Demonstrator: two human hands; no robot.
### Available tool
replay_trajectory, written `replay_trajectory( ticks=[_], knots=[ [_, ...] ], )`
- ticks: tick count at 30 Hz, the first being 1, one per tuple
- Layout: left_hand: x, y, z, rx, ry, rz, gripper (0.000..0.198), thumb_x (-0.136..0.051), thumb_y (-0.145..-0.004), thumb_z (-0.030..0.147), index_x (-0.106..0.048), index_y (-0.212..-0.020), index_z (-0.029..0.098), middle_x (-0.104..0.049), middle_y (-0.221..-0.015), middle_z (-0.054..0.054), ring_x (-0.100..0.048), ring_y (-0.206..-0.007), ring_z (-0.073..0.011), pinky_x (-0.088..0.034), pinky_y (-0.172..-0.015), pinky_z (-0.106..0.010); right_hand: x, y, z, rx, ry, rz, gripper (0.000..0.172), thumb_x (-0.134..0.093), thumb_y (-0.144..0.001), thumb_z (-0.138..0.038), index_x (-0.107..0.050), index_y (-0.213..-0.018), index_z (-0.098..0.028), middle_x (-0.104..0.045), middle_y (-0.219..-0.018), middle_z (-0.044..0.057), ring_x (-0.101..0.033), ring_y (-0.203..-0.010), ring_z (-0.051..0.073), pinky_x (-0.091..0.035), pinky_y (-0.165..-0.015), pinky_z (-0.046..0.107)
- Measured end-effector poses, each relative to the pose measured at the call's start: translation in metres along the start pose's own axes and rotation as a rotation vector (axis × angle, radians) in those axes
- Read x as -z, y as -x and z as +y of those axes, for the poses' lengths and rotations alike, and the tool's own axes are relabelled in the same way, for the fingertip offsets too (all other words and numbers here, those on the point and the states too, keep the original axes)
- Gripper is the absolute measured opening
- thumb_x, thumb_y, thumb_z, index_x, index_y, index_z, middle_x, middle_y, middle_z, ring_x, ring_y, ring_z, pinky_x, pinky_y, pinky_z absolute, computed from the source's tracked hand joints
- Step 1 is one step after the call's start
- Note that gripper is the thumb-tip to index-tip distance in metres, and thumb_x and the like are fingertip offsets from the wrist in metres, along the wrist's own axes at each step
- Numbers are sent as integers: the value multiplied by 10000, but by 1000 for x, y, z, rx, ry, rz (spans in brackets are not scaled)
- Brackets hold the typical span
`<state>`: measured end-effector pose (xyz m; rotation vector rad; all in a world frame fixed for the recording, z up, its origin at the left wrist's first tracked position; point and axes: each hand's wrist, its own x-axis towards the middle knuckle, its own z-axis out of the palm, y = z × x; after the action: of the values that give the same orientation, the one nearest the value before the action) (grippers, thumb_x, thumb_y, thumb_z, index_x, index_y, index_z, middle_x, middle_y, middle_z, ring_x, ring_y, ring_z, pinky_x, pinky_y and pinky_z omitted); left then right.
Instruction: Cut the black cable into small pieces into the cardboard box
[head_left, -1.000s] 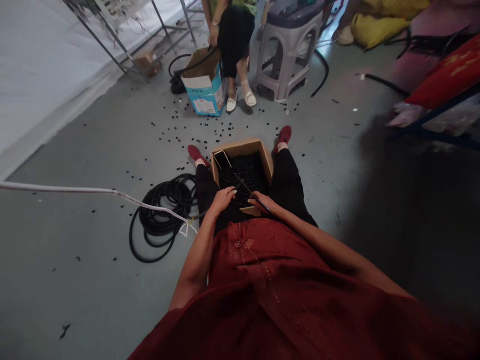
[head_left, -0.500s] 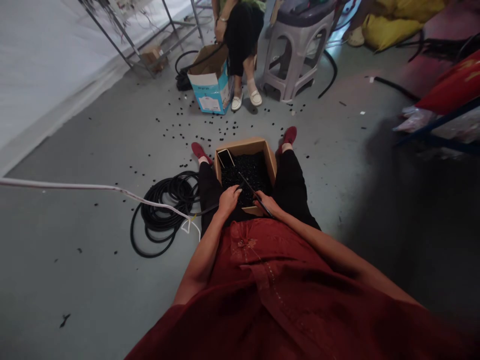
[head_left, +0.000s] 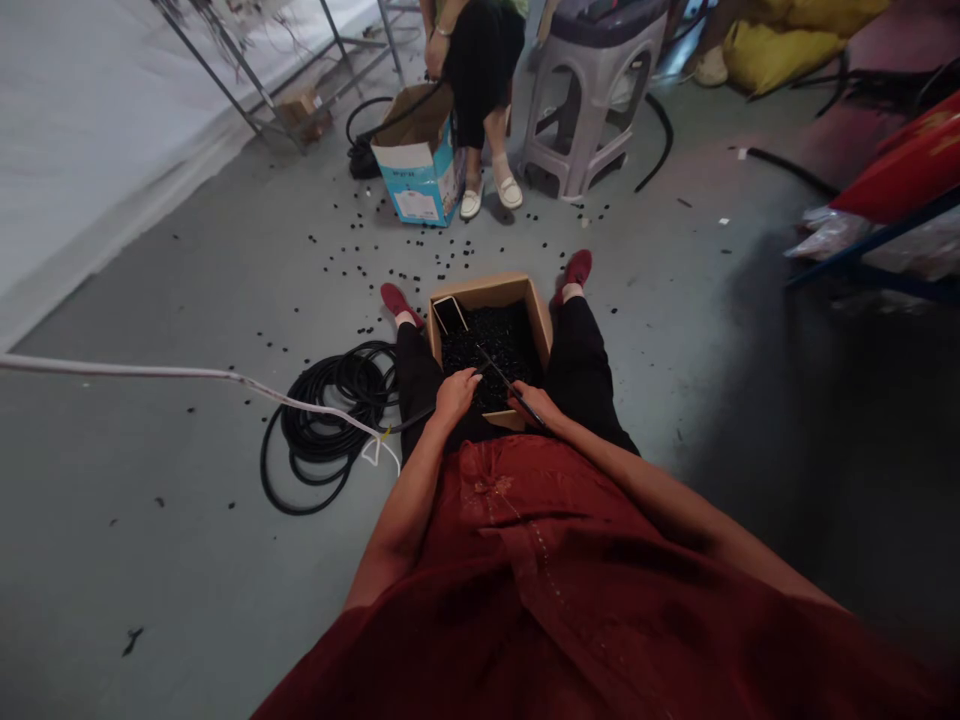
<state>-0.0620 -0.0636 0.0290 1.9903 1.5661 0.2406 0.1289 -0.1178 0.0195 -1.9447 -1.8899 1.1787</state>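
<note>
My left hand (head_left: 455, 397) is closed around the end of a black rubber hose (head_left: 414, 422), which runs back over my left thigh to a coil (head_left: 326, 420) on the floor. In my closed right hand (head_left: 536, 405) are long, slim scissors (head_left: 495, 366), pointing forward and left, their blades by the hose end at my left fingertips. Whether the blades touch the hose is too small to tell. Beneath both hands, between my legs, stands an open cardboard box (head_left: 491, 292) holding many small black cut pieces (head_left: 499, 335). A phone-like dark rectangle with a pale edge (head_left: 450, 316) leans inside its far left corner.
Small black bits lie scattered over the grey floor (head_left: 225, 590). A white cable (head_left: 150, 370) stretches in from the left. Ahead, another person (head_left: 480, 80) sits behind a blue-and-white carton (head_left: 416, 185), beside a grey plastic stool (head_left: 574, 120). A blue-framed rack (head_left: 862, 245) stands at right.
The view has shifted very slightly. Both my hands stay in almost the same place, with the scissors still at the hose end. The seated person's hand has moved a little.
</note>
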Motion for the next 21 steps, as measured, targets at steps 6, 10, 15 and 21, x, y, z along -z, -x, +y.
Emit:
replay_trajectory(
  ticks=[6,10,15,21],
  knots=[
    [2,1,-6,46,52,18,328,-460,-951,314,-701,-1133,187,-729,-993,-88,-655,-937,-212,-466,-843,-285,1,2,-1,-41,-99,20,129,-498,-871,-237,-620,-896,-202,-703,-800,46,-653,-712,181,-420,-615,226],
    [19,3,1,63,172,84,315,-485,-940,310,-699,-1129,178,-729,-894,-56,-653,-848,-182,-467,-792,-254,15,11,-4,12,-319,-2,217,-411,-925,-332,-576,-972,-200,-657,-682,7,-591,-514,143,-446,-527,231],
    [50,6,22,62,293,152,342,-485,-934,296,-675,-1166,132,-726,-908,-66,-640,-767,-165,-480,-738,-251,31,12,-11,92,-387,-11,302,-493,-912,-440,-559,-1088,-204,-701,-894,48,-654,-735,168,-493,-668,250],
    [60,16,42,24,353,176,338,-496,-932,270,-661,-1198,141,-728,-1023,-71,-656,-843,-161,-507,-792,-253,32,21,-22,122,-313,16,500,-604,-859,-456,-487,-1266,-190,-669,-1090,86,-636,-936,217,-461,-803,298]
  ],
)
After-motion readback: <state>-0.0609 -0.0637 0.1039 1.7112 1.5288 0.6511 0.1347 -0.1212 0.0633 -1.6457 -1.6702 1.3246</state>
